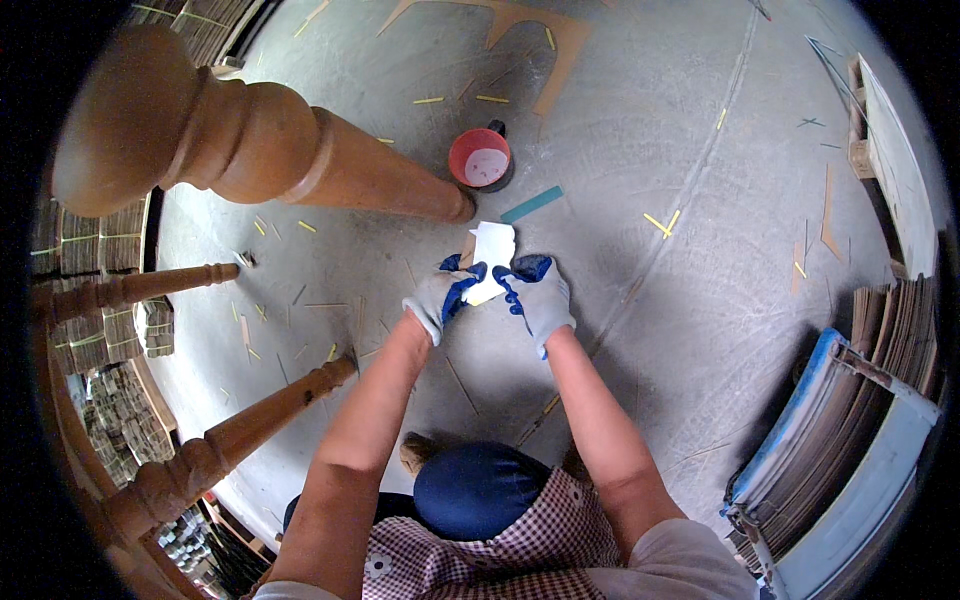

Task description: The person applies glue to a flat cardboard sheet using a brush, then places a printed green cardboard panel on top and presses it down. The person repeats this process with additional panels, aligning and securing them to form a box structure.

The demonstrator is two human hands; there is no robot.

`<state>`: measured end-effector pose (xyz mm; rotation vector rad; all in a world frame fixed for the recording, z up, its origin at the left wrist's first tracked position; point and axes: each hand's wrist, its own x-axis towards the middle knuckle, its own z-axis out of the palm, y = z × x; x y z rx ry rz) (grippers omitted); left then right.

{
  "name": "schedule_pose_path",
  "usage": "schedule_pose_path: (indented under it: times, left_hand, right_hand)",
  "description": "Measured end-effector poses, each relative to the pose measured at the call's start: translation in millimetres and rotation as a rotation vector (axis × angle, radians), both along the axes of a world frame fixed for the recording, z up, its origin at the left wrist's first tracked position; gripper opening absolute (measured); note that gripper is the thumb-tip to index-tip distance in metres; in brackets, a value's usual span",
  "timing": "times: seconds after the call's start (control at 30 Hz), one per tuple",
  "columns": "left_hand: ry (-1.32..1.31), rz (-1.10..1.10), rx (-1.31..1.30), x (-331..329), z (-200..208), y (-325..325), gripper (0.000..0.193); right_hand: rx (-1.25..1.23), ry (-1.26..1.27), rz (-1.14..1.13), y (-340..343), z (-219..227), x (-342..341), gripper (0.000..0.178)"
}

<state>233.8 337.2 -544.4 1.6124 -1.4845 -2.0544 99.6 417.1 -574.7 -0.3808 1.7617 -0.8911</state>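
Note:
A thin white sheet with ragged edges (494,246), perhaps paper, is held low over the floor between my two gloved hands. My left hand (443,292), in a white glove with blue coating, is closed with its thumb on the sheet's left lower edge. My right hand (540,297), gloved the same way, pinches the right lower edge. A strip of brown (468,247) shows at the sheet's left side. Just beyond stands a mug (481,160), red inside and dark outside, with something pale in it. A flat teal strip (533,204) lies between mug and hands.
Turned wooden furniture legs (380,170) reach in from the left, one ending near the mug. Brown board offcuts (545,60) and yellow strips (662,226) are scattered over the grey floor (620,130). Bundled cardboard stacks (100,240) stand left; a loaded blue-framed cart (840,450) stands right.

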Motion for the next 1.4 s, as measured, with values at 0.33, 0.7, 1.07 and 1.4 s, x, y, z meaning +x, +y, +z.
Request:
schedule_pose_path:
  times: [0.33,0.7,1.07,1.4]
  left_hand:
    - [-0.27,0.02,-0.436,2.8,2.8,-23.9,0.068]
    - [-0.216,-0.131,-0.817,-15.6,62.9,-49.4,0.044]
    - [-0.106,0.206,-0.691,-12.4,51.1,-50.4,0.045]
    - [-0.188,-0.043,-0.846,1.8,42.2,-50.8,0.05]
  right_hand:
    - [-0.068,-0.05,0.125,-30.3,-1.8,-13.2,0.014]
    - [0.064,0.49,0.08,-80.4,-54.4,18.1,0.022]
    - [0.1,0.041,0.404,-97.8,-28.0,-4.8,0.024]
    - [-0.055,0.598,0.351,-91.8,-42.3,27.5,0.032]
